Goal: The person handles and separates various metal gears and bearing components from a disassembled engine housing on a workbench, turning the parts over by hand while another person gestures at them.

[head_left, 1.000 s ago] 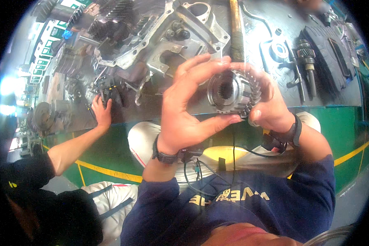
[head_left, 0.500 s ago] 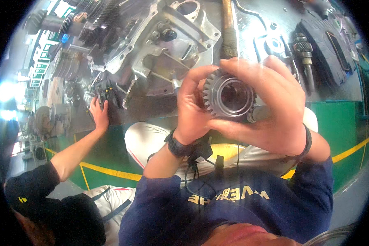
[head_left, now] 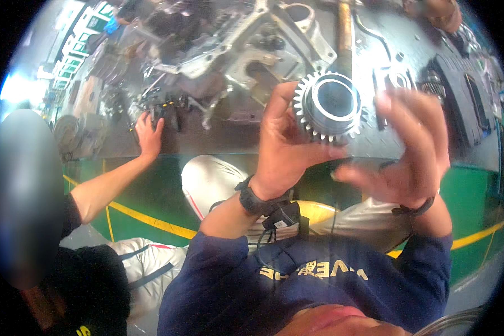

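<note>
A metal gear (head_left: 318, 116) with teeth round its rim and a wide round bore is held up in front of me over the table's near edge. My left hand (head_left: 280, 145) grips it from the left, with the thumb beneath and the fingers partly hidden behind it. My right hand (head_left: 414, 154) is apart from the gear on its right. Its thumb and fingers are spread, slightly blurred, and nothing shows between them.
A large cast metal housing (head_left: 229, 45) lies on the metal table, beside a long brownish bar (head_left: 345, 39). A black tray-like part (head_left: 456, 92) lies to the right. At left, a co-worker's hand (head_left: 148, 137) reaches to small dark parts; another person's hand (head_left: 439, 12) shows at top right.
My right hand has come off the gear and opened to the right. My left hand keeps hold of the gear, now higher and farther right, its bore tilted differently. The whole view has shifted.
</note>
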{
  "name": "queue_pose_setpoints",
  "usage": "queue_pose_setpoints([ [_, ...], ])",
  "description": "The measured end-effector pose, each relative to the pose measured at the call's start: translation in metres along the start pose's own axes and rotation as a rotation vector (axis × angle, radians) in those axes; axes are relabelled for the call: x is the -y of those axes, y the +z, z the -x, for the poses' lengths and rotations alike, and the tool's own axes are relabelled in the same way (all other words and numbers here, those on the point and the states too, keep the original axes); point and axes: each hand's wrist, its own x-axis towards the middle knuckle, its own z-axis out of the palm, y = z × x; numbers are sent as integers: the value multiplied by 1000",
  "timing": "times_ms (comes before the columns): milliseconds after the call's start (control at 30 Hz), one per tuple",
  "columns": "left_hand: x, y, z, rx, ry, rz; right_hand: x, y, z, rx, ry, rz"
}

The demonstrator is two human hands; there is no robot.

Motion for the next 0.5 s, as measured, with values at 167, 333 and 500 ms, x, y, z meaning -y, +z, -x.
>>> queue_pose_setpoints([
  [167, -19, 1, 3, -20, 54, 102, 20, -1, -15, 39, -129, 64],
  [333, -26, 3, 6, -26, 43, 116, 23, 3, -25, 7, -77, 29],
  [500, -24, 3, 6, 17, 39, 150, 22, 4, -25, 3, -99, 27],
])
